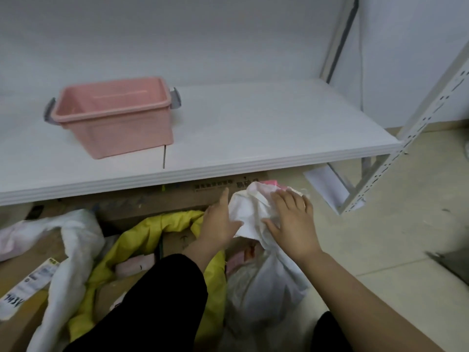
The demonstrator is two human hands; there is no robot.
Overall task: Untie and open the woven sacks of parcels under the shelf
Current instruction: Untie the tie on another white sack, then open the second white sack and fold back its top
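Observation:
A white woven sack stands on the floor just in front of the white shelf, its bunched mouth raised between my hands. My left hand pinches the mouth's left side, index finger pointing up. My right hand lies on its right side, fingers spread over the cloth. Pink parcels show behind the mouth and another pink parcel below it. A yellow woven sack lies open to the left with a cardboard box in it.
A pink plastic tub sits on the shelf at the left. Under the shelf lie a brown carton, another white sack and a labelled box. A perforated white shelf post stands at the right on the tiled floor.

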